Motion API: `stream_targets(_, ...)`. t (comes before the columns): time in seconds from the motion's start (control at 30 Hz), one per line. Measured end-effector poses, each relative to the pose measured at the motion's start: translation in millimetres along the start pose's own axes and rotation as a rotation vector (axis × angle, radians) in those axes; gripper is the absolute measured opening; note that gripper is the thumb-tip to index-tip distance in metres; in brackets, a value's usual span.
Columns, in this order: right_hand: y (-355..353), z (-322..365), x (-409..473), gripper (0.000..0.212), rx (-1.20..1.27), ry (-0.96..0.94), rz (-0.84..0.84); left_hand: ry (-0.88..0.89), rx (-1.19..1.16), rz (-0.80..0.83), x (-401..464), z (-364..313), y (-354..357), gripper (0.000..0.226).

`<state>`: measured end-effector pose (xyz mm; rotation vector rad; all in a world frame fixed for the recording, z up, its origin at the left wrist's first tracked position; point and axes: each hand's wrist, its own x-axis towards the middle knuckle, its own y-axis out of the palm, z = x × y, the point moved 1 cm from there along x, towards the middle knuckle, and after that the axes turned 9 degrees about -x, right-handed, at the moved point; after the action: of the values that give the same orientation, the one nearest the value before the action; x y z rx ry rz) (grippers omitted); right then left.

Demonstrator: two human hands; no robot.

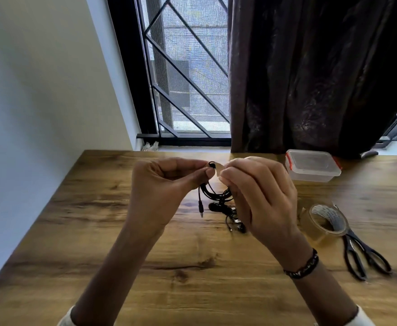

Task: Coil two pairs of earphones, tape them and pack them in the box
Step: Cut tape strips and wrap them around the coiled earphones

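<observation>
Hands (164, 184) (261, 191) taping coiled earphones (216, 191), box (311, 164) behind

Daylight comes in through the window (188, 74) at the back, bright against the dark curtain (310, 67) beside it. The counter (98, 208) shows a soft sheen and faint shadows. The whole picture is slightly soft. Straight lines lean and bend toward the edges from the wide lens.
</observation>
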<state>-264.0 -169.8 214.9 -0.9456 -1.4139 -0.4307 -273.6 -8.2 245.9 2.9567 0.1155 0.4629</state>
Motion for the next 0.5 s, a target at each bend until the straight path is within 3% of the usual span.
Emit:
stream_targets(0.1,-1,-1,-3,0.009,-0.030,-0.078,0.004,-0.015,-0.023,-0.004,0,-1,2,0.024)
stream_targets(0.27,0,-4,-11,0.033,-0.045,-0.136,0.026,-0.043,-0.084,0.004,-1,-7,4,0.023)
stream_targets(0.5,-1,-4,-14,0.020,-0.085,-0.133,0.007,-0.090,-0.139,0.039,-2,-12,5,0.022)
